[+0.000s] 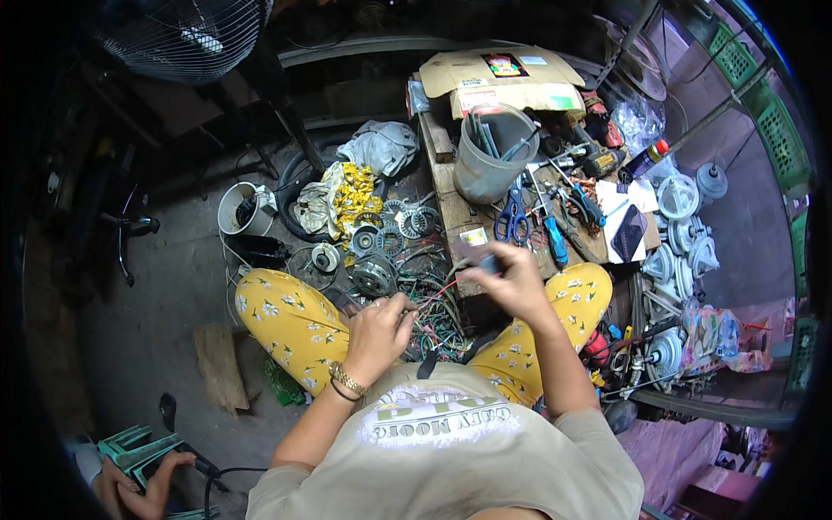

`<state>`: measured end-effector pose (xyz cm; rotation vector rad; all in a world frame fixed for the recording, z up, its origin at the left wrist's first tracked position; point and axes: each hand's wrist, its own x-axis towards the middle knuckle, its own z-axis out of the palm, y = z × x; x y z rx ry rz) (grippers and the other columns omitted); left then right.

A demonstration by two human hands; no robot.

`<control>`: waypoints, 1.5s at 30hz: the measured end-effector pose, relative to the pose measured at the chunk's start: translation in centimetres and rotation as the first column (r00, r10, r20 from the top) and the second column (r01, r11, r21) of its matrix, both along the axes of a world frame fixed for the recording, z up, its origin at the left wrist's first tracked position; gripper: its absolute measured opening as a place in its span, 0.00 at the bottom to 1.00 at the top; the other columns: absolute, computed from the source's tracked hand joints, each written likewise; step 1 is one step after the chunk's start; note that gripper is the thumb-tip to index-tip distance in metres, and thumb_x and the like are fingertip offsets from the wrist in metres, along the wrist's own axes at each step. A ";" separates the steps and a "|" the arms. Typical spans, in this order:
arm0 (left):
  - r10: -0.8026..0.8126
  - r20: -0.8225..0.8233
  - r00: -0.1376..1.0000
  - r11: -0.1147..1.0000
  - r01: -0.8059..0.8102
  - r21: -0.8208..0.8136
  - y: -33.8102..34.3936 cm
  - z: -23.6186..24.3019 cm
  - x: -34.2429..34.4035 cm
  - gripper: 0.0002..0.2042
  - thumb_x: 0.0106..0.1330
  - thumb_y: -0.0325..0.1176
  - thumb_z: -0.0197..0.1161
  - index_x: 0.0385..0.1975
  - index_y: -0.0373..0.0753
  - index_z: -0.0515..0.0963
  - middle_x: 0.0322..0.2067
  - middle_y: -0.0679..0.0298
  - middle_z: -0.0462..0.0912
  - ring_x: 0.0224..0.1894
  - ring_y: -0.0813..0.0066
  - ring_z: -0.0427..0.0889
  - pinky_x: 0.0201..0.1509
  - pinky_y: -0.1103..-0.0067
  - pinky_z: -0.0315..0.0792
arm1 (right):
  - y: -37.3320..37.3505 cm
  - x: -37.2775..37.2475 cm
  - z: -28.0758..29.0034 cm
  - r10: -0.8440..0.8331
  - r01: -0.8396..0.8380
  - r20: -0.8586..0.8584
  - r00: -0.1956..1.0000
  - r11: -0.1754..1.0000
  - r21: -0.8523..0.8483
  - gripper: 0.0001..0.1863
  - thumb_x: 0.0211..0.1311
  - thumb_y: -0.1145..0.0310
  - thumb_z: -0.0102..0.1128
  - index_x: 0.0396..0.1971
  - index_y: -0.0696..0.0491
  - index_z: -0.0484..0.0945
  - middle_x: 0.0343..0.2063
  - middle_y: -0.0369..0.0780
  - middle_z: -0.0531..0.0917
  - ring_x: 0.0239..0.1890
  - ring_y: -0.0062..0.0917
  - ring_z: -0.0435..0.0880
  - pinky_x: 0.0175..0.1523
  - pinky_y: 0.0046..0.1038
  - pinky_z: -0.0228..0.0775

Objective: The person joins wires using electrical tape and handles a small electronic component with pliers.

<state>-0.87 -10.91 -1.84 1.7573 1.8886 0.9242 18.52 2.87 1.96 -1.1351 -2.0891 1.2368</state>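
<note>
Above my lap, my left hand (pixel 379 335) is closed in a pinch on one end of a thin red wire (pixel 438 294). The wire runs up and to the right toward my right hand (pixel 517 288). That hand is closed around a small dark, flat object (pixel 490 263), too blurred to name. Whether the right fingers also grip the wire is hidden. Beneath both hands lies a tangle of coloured wires (pixel 444 325). A round metal motor part (pixel 373 275) sits just beyond my left hand. Blue-handled scissors (pixel 512 217) lie on the wooden bench (pixel 451 195) beyond my right hand.
On the bench stand a grey plastic bucket (pixel 485 178) and a cardboard box (pixel 498 74), with screwdrivers (pixel 555 241) and a drill (pixel 600 160) nearby. Several motors (pixel 680 234) crowd the right side. Metal rings (pixel 420 222) and a white bucket (pixel 245 211) are on the left floor.
</note>
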 end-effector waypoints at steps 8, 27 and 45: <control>0.058 -0.202 0.978 0.956 0.004 0.292 2.0 2.1 0.0 0.06 0.52 0.23 0.64 0.25 0.37 0.73 0.21 0.60 0.77 0.26 0.59 0.74 0.29 0.69 0.69 | -1.1 -3.7 -2.0 0.183 -0.237 -0.166 0.969 0.881 -0.409 0.10 0.53 0.70 0.68 0.32 0.59 0.79 0.18 0.34 0.78 0.22 0.11 0.73 0.26 0.19 0.63; 0.138 0.211 0.968 0.977 -0.168 0.130 2.5 1.6 1.4 0.03 0.58 0.27 0.60 0.26 0.36 0.75 0.18 0.57 0.78 0.19 0.65 0.78 0.22 0.74 0.67 | -3.9 -6.5 -4.9 -0.562 -0.187 -0.560 0.609 0.584 -0.790 0.02 0.59 0.73 0.57 0.29 0.54 0.73 0.25 0.36 0.78 0.14 0.14 0.69 0.18 0.15 0.61; 0.052 0.954 0.295 0.990 -0.143 -0.010 -0.4 1.9 2.5 0.04 0.64 0.26 0.58 0.30 0.37 0.70 0.25 0.73 0.73 0.27 0.91 0.68 0.28 0.90 0.61 | 6.0 -6.9 2.2 -0.372 -0.234 -0.817 0.441 0.831 -0.505 0.05 0.66 0.69 0.52 0.33 0.49 0.65 0.13 0.30 0.64 0.09 0.14 0.61 0.13 0.18 0.52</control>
